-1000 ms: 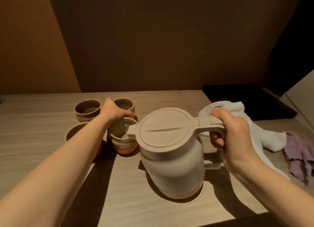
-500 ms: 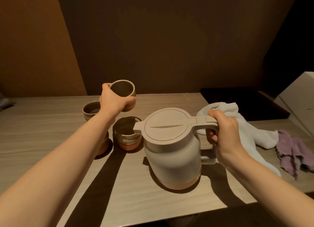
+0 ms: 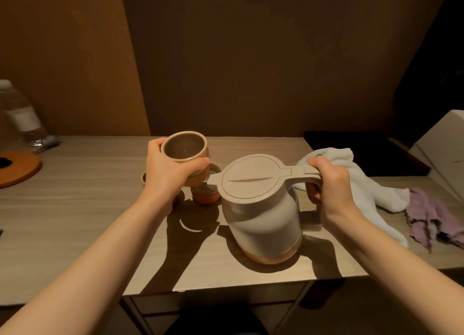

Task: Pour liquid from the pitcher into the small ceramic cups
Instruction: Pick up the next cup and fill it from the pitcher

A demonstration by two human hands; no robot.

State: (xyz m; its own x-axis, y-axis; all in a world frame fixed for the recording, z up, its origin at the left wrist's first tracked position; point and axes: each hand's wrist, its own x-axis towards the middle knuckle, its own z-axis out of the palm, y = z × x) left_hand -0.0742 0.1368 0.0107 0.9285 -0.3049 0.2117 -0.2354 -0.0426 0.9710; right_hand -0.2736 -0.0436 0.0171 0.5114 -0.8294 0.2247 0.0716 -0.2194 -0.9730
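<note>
Cup (image 3: 185,152) now nearer pitcher (image 3: 261,209) spout, left hand (image 3: 168,174) gripping it; right hand (image 3: 331,184) stays clamped on handle.

Left hand (image 3: 170,174) raised, fingers curled round cup (image 3: 185,152), thumb on near side. Right hand (image 3: 331,184) fisted around pitcher handle (image 3: 305,175), thumb on top. Both forearms bare, extended forward.

A pale wood-grain table (image 3: 75,209) runs along a dark wall. On it stand a beige pitcher (image 3: 263,221) with an orange base, and small cups (image 3: 204,195) behind it. A white towel (image 3: 356,184) and purple cloth (image 3: 431,214) lie at right. Far left are an orange round mat (image 3: 17,169) and a clear bottle (image 3: 22,116).
</note>
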